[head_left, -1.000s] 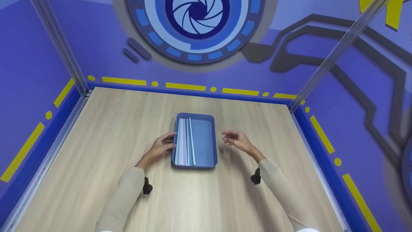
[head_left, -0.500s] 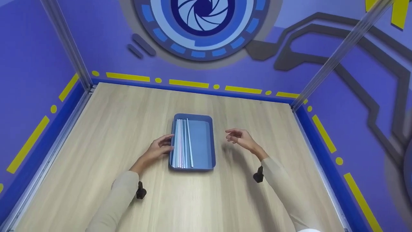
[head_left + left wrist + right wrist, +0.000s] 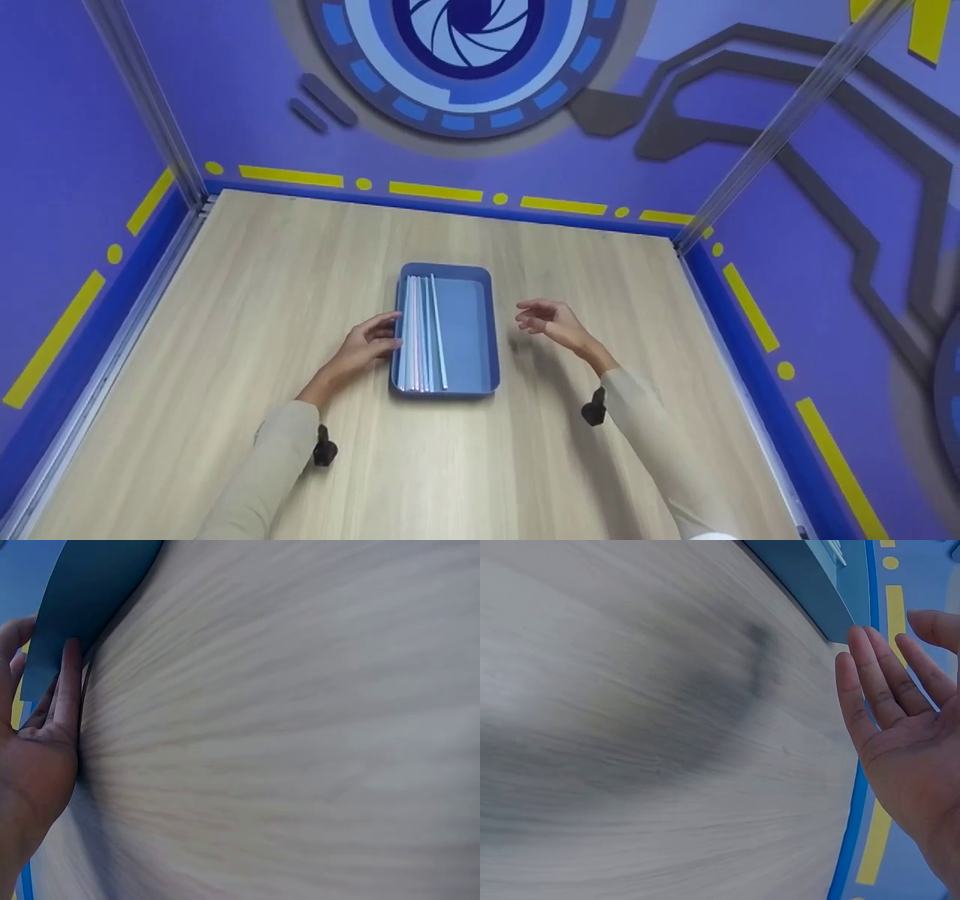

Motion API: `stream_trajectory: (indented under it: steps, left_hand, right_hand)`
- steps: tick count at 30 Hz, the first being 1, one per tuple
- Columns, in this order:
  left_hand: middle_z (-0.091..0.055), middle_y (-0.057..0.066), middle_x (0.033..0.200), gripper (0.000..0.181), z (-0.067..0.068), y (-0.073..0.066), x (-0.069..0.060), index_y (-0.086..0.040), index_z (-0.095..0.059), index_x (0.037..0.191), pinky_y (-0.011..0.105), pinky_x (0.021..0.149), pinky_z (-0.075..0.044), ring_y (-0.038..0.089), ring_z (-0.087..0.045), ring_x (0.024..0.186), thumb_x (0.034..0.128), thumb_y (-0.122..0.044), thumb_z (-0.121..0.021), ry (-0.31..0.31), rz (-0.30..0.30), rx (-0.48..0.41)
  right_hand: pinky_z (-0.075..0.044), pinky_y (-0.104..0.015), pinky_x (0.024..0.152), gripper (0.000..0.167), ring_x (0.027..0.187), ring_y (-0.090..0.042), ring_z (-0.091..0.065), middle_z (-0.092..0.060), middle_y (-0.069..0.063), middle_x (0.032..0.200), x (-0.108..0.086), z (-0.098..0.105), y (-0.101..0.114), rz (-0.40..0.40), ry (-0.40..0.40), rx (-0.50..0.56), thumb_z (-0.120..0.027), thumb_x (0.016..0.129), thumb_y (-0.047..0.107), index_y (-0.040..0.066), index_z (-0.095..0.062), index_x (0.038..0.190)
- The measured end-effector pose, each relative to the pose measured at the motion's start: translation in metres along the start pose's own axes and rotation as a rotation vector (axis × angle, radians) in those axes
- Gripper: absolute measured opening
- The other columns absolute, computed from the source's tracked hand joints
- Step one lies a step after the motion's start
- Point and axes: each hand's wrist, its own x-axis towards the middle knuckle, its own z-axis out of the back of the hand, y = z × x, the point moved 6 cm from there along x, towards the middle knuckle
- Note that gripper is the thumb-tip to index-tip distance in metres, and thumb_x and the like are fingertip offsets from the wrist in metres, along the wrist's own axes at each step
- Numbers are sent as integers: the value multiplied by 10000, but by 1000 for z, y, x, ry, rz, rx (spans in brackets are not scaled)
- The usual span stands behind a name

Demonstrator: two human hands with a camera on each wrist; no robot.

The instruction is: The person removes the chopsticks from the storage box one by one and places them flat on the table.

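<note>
A blue rectangular tray lies on the table. Several long thin pale straws, white, pinkish and bluish, lie lengthwise along its left side. My left hand holds the tray's left wall at the rim. In the left wrist view, one finger lies along the outer wall while another finger goes over the rim, its tip hidden. Apart from the tray, on its right, my right hand hovers over the table with fingers loosely bent. The right wrist view shows that palm holding nothing.
The wooden table stretches around the tray. Blue printed panels enclose its back and sides, with metal posts at the rear corners. A small black device hangs at the left wrist, and another black device at the right.
The tray and my left hand have shifted slightly left and nearer. My right hand stays on the right of the tray, nearly unmoved. The head view has shifted a little.
</note>
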Motion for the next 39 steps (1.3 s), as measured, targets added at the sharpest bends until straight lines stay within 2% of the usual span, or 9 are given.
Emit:
stream_trajectory:
  steps: [4, 9, 17, 22, 29, 35, 39]
  left_hand:
    - [-492, 226, 1487, 588, 4, -1, -2, -83, -443, 1534, 243, 937, -554, 351, -518, 1311, 990, -105, -665, -2, -4, 9]
    - [-502, 240, 1469, 579, 10, 0, -6, -73, -456, 1524, 238, 935, -556, 374, -518, 1313, 984, -82, -665, -41, 7, 5]
    - [-500, 224, 1458, 585, 9, 3, -6, -115, -458, 1533, 295, 992, -556, 329, -541, 1297, 991, -155, -675, -35, 11, 49]
    - [-527, 213, 1442, 559, 12, 4, -6, -121, -493, 1509, 320, 986, -566, 348, -551, 1292, 983, -124, -681, -70, 20, 47]
    - [-534, 223, 1446, 562, 3, -1, -1, -111, -491, 1509, 280, 969, -568, 356, -547, 1298, 984, -152, -686, -50, -6, 44]
    - [-531, 233, 1441, 547, 0, 0, 1, -78, -482, 1508, 229, 946, -556, 348, -547, 1292, 993, -113, -663, -38, -7, 14]
    - [-543, 209, 1446, 537, 2, -1, 3, -93, -506, 1494, 205, 936, -549, 332, -553, 1284, 986, -126, -676, -56, 1, 20]
  right_hand:
    - [-552, -531, 1000, 392, 1158, -448, -666, -646, -337, 1279, 5, -6, 3, 12, -6, 29, -580, 1005, 20, -72, -559, 1385]
    - [-555, -509, 1003, 401, 1169, -404, -675, -632, -333, 1307, 15, -18, 9, 51, 28, 51, -570, 1036, 86, -57, -541, 1410]
    - [-576, -504, 966, 432, 1161, -454, -659, -637, -340, 1283, 31, -30, 18, 74, 23, 25, -549, 1041, 86, -108, -499, 1424]
    - [-559, -486, 1011, 420, 1202, -435, -646, -625, -318, 1330, 42, -44, 28, 47, 56, 11, -545, 1044, 109, -67, -521, 1425]
    - [-521, -552, 1042, 381, 1214, -461, -633, -632, -315, 1315, 55, -57, 39, 42, 79, 7, -517, 1042, 59, -52, -545, 1406]
    - [-558, -478, 1016, 413, 1183, -427, -647, -628, -322, 1293, 69, -77, 38, 5, 111, -35, -528, 1030, 59, -86, -515, 1417]
    - [-568, -473, 1000, 429, 1163, -441, -647, -624, -308, 1286, 78, -93, 34, -43, 131, -41, -543, 1021, 49, -91, -503, 1424]
